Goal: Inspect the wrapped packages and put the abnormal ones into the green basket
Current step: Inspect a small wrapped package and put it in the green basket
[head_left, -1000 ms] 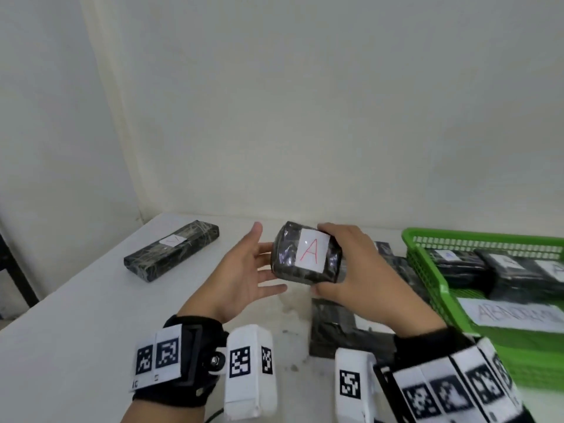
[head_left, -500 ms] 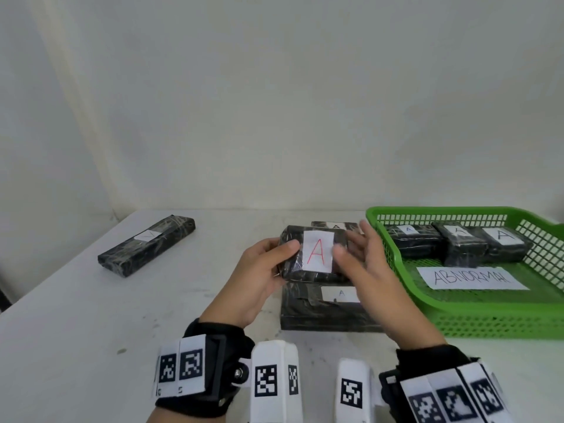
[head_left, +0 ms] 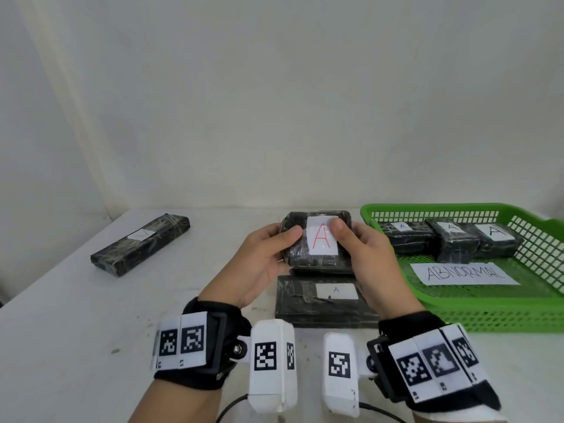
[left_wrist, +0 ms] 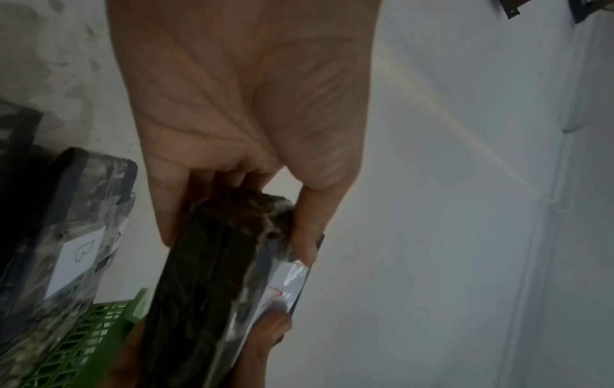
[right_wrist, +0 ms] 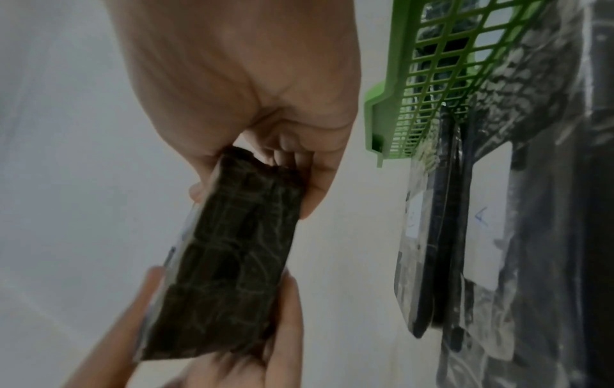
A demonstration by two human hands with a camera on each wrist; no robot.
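Holding the black film-wrapped package (head_left: 317, 242) label-up, left hand (head_left: 262, 264) and right hand (head_left: 366, 264) pinch opposite ends, exposing its red "A" for inspection. Green plastic mesh basket (head_left: 457, 312) waits at 3 o'clock, near for transfer.

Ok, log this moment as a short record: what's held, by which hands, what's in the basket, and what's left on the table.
held: black wrapped package with red A label
hands: left hand and right hand both grip it
green basket: three packages labelled A, ABNORMAL sign
table: flat package labelled A below the hands, long package far left
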